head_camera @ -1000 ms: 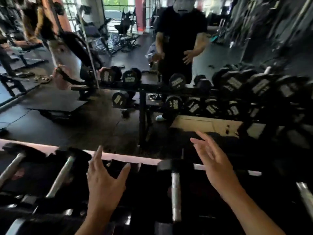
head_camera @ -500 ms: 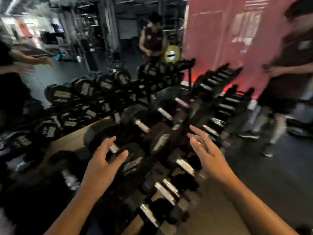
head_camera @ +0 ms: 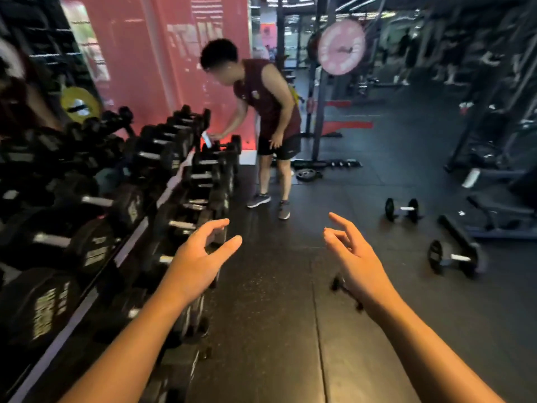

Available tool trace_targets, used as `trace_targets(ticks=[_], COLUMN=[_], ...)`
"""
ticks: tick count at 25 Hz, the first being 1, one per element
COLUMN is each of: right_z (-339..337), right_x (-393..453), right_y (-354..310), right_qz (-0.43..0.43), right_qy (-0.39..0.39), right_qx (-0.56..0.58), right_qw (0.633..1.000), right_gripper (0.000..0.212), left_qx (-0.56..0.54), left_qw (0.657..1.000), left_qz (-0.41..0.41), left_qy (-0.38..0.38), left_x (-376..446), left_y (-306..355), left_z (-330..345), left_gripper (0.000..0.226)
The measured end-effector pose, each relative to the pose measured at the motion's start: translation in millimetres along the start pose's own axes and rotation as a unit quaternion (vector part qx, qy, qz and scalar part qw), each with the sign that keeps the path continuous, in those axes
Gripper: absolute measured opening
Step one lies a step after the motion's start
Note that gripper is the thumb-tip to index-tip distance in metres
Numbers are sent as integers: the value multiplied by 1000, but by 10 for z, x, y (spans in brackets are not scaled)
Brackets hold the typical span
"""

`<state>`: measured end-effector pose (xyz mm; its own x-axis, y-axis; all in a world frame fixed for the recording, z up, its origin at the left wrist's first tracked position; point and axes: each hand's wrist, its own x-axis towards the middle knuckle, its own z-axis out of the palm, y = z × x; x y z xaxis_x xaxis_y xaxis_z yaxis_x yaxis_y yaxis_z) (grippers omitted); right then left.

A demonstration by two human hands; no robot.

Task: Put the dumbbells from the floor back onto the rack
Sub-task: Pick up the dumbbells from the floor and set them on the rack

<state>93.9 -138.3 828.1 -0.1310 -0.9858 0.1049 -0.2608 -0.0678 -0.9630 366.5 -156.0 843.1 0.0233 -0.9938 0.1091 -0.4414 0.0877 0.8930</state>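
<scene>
Above the dark rubber gym floor [head_camera: 276,330], your two bare hands reach forward with nothing in them: your left hand [head_camera: 194,264] hangs with fingers loosely spread and thumb apart, in front of the lower tier of the dumbbell rack [head_camera: 136,237], while your right hand [head_camera: 356,257] is raised with fingers curled partway and clear of any weight. Three dumbbells lie on the floor to your right, well apart from the rack: a far dumbbell [head_camera: 402,210] with a bright handle, a nearer dumbbell [head_camera: 453,258] just beside the foot of a black bench [head_camera: 499,216], and a small dumbbell [head_camera: 338,285] mostly hidden behind your right wrist. The rack runs along your left side in two tiers, loaded with black dumbbells too blurred and crowded to count. At its far end one person in a maroon sleeveless shirt [head_camera: 268,100] bends over it, a hand at the upper tier. One black weight plate [head_camera: 307,173] lies flat on the floor near that person's feet, and one pink plate [head_camera: 341,47] sits high on a squat stand [head_camera: 318,112].
</scene>
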Motion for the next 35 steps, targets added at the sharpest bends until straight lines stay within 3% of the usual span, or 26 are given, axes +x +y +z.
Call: trace_targets(ticks=[8,15,20,29,35], right_z=[-726,-834,-1052,-2023,-2109], right_x=[599,1731,2405,4099,4894], right_y=[672,1397,2168,4427,6389], right_qz=[75,150,224,309,373], right_qy=[95,145,184,245,269], right_qx=[-28,-33,-4,3,-15], right_qw=[992,977,957,919,888], right_gripper=[45,49,48,46,45], left_qx=[-17,-20,2,20,50], left_qw=[994,982,966,947,930], left_qz=[22,-35,-77,-144,-203], left_qy=[-106,-183,-246,-286,-301], left_x=[1171,2537,3382,5005,5557], left_y=[-17,-512,-810,-1368,-2658], left_z=[1054,1638,2540,5426,7398], left_gripper=[48,75,76,82,77])
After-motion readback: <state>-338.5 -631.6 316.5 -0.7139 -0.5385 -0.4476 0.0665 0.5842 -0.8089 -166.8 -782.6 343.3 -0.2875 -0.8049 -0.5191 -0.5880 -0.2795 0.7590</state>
